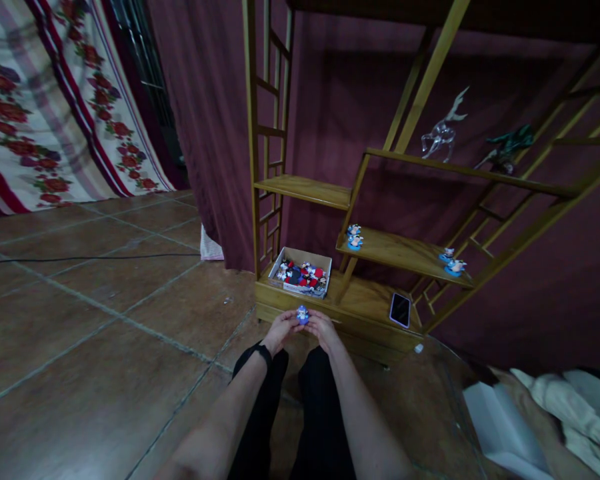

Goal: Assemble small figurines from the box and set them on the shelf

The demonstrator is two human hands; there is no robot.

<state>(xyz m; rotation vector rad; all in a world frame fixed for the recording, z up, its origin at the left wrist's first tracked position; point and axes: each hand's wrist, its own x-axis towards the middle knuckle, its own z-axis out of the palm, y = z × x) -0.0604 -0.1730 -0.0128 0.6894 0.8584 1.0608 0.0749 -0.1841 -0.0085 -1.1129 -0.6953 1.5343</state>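
Observation:
Both hands meet in front of my knees around a small blue figurine [303,314]. My left hand [281,331], with a black band on its wrist, pinches it from the left. My right hand [323,329] pinches it from the right. Just beyond them, on the bottom board of a wooden shelf unit [310,191], stands an open cardboard box [301,271] filled with several small figurines. Two more blue figurines [354,237] stand at the left end of the middle shelf, and another pair of figurines [452,263] stands at its right end.
A dark phone [400,309] lies flat on the bottom board. A clear glass deer [443,131] and a dark green ornament [509,148] stand on the upper shelf. Maroon curtains hang behind. Pale cloth [570,400] lies at right; a black cable [80,259] crosses the tiled floor.

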